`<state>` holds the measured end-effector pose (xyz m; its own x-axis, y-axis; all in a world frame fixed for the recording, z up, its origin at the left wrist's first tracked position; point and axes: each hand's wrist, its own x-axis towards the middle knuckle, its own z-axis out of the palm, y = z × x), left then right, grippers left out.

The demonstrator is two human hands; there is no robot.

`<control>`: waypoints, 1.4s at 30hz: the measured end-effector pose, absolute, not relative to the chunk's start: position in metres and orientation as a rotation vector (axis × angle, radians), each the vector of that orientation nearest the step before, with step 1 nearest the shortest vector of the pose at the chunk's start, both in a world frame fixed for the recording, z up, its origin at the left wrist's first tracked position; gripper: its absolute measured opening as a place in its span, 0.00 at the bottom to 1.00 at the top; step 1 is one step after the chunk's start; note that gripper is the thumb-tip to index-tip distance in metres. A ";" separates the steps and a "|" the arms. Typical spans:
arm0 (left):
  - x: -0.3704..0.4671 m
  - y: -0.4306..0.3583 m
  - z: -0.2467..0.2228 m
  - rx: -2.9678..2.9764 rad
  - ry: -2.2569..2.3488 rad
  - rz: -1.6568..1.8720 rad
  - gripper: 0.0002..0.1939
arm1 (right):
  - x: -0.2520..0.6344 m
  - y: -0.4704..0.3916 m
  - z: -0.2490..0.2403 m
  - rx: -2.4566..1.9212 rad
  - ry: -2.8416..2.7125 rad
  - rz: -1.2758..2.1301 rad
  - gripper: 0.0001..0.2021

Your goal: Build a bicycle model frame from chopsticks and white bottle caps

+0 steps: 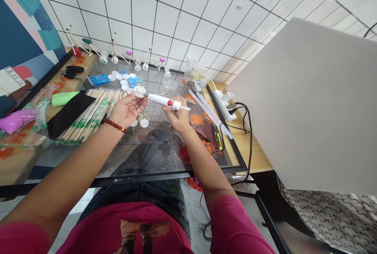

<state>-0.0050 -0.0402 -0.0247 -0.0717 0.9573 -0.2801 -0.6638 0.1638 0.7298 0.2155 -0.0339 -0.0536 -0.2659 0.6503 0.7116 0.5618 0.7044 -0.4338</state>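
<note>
- My left grip, the left hand (125, 109), is together at the fingertips on a white cap (140, 90), palm up.
- My right grip, the right hand (178, 117), is clamped on a white glue gun (160, 100) (a clear stick pokes from its back end); its nozzle points at the cap, though I cannot tell whether they touch.
- I see both held above the glass tabletop (103, 161).
- Loose caps (129, 80) and wrapped wooden sticks (92, 116) lie near the left hand.
- Clear glue sticks (212, 115) lie right of the right hand.
</note>
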 end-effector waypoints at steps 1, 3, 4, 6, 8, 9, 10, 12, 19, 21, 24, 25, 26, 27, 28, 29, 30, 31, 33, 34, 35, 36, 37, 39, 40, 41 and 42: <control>-0.005 -0.040 -0.025 0.408 0.889 1.397 0.05 | 0.215 -0.034 -0.053 -0.936 -1.950 0.113 0.13; -0.006 -0.040 -0.025 0.388 0.883 1.394 0.04 | 0.215 -0.035 -0.052 -0.927 -1.951 0.113 0.14; -0.006 -0.040 -0.025 0.390 0.879 1.392 0.04 | 0.215 -0.035 -0.052 -0.918 -1.948 0.112 0.14; -0.006 -0.041 -0.025 0.409 0.875 1.385 0.04 | 0.215 -0.034 -0.052 -0.910 -1.944 0.106 0.14; -0.006 -0.041 -0.025 0.414 0.880 1.376 0.05 | 0.215 -0.034 -0.052 -0.924 -1.945 0.100 0.14; -0.006 -0.041 -0.025 0.408 0.885 1.373 0.05 | 0.215 -0.034 -0.053 -0.932 -1.948 0.101 0.13; -0.006 -0.042 -0.024 0.398 0.888 1.372 0.05 | 0.216 -0.034 -0.053 -0.938 -1.950 0.105 0.13; -0.005 -0.042 -0.023 0.389 0.892 1.372 0.05 | 0.216 -0.033 -0.053 -0.935 -1.948 0.108 0.13; -0.002 -0.048 -0.012 0.289 0.886 1.350 0.06 | 0.216 -0.032 -0.055 -0.876 -1.925 0.121 0.14; -0.002 -0.051 -0.007 0.242 0.870 1.332 0.07 | 0.217 -0.031 -0.056 -0.892 -1.928 0.144 0.14; -0.001 -0.053 -0.002 0.207 0.850 1.322 0.09 | 0.217 -0.031 -0.056 -0.900 -1.927 0.160 0.13; -0.001 -0.053 -0.001 0.201 0.847 1.324 0.10 | 0.217 -0.031 -0.056 -0.899 -1.928 0.161 0.13; -0.001 -0.053 -0.001 0.195 0.848 1.325 0.10 | 0.217 -0.031 -0.055 -0.899 -1.931 0.161 0.12; -0.001 -0.053 -0.001 0.191 0.850 1.326 0.11 | 0.217 -0.031 -0.055 -0.899 -1.934 0.159 0.12; -0.001 -0.052 -0.001 0.189 0.854 1.326 0.11 | 0.217 -0.031 -0.055 -0.899 -1.938 0.156 0.12; -0.001 -0.052 -0.001 0.189 0.858 1.325 0.11 | 0.217 -0.032 -0.055 -0.900 -1.941 0.152 0.11; -0.001 -0.052 -0.001 0.190 0.860 1.325 0.11 | 0.217 -0.032 -0.054 -0.901 -1.943 0.145 0.11; 0.000 -0.051 -0.001 0.192 0.860 1.329 0.11 | 0.217 -0.032 -0.054 -0.901 -1.942 0.134 0.11; 0.000 -0.051 -0.002 0.192 0.860 1.343 0.10 | 0.217 -0.032 -0.054 -0.892 -1.935 0.112 0.11; 0.000 -0.050 -0.003 0.192 0.858 1.351 0.09 | 0.217 -0.033 -0.054 -0.882 -1.930 0.102 0.11; 0.000 -0.050 -0.003 0.191 0.856 1.357 0.09 | 0.217 -0.033 -0.054 -0.871 -1.925 0.096 0.11; 0.000 -0.049 -0.004 0.190 0.854 1.362 0.08 | 0.217 -0.033 -0.054 -0.863 -1.922 0.095 0.11; 0.000 -0.049 -0.004 0.191 0.851 1.365 0.08 | 0.217 -0.033 -0.053 -0.859 -1.923 0.099 0.11; -0.001 -0.048 -0.006 0.195 0.841 1.371 0.07 | 0.217 -0.033 -0.053 -0.868 -1.930 0.115 0.11; -0.001 -0.048 -0.007 0.201 0.833 1.373 0.06 | 0.217 -0.034 -0.053 -0.876 -1.935 0.125 0.11; -0.001 -0.047 -0.008 0.209 0.822 1.376 0.06 | 0.217 -0.034 -0.053 -0.884 -1.938 0.133 0.11; -0.001 -0.047 -0.009 0.219 0.809 1.379 0.05 | 0.217 -0.034 -0.053 -0.888 -1.940 0.140 0.10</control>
<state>-0.0011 -0.0471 -0.0090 -0.0238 0.9249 -0.3796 -0.7827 0.2190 0.5826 0.2175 -0.0336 -0.0528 -0.2723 0.6347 0.7232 0.5244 0.7281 -0.4415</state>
